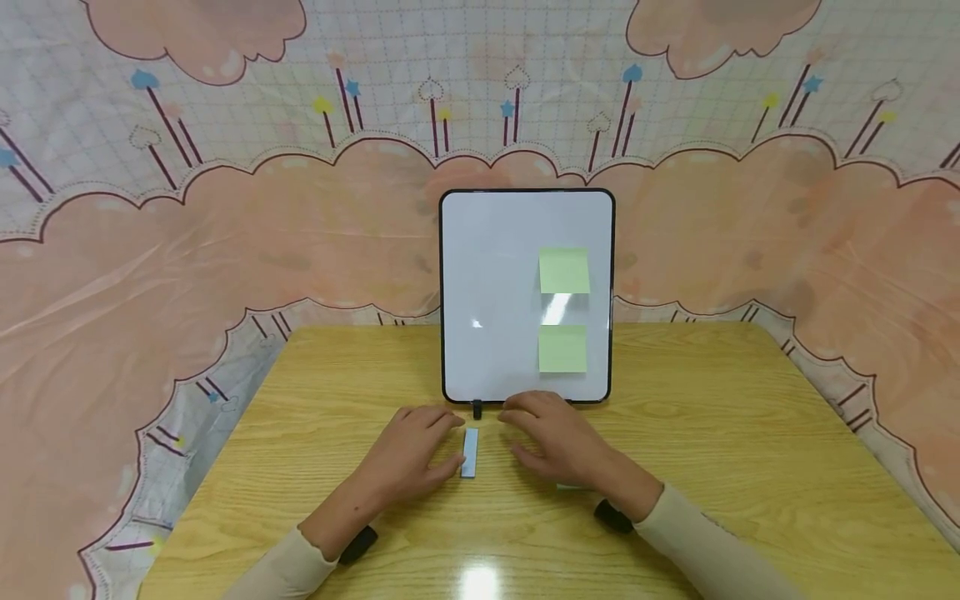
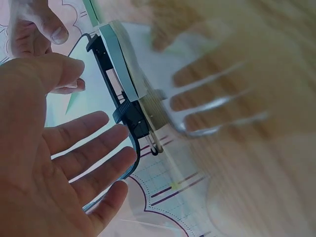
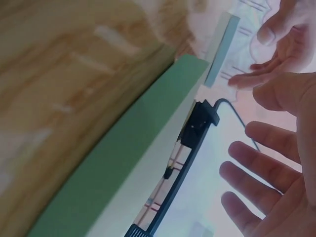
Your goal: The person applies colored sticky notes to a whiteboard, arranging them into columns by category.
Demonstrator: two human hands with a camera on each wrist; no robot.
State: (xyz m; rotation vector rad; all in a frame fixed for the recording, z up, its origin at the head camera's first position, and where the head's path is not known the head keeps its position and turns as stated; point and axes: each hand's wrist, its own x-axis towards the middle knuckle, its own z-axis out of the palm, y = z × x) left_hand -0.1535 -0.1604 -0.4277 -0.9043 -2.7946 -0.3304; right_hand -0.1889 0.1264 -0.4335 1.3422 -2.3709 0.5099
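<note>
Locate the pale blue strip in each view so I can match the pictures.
Head: the pale blue strip lies below centre, between the left hand and the right hand.
Left wrist: strip in upper part, left of centre.
Right wrist: strip near the top, right of centre.
Shared landmark: the whiteboard.

left sleeve [image 1: 283, 569] and right sleeve [image 1: 708, 546] both cream from where i stand, black block [image 1: 358, 546] at the left wrist, second black block [image 1: 614, 517] at the right, bare left hand [image 1: 412, 450], bare right hand [image 1: 555, 437]
</note>
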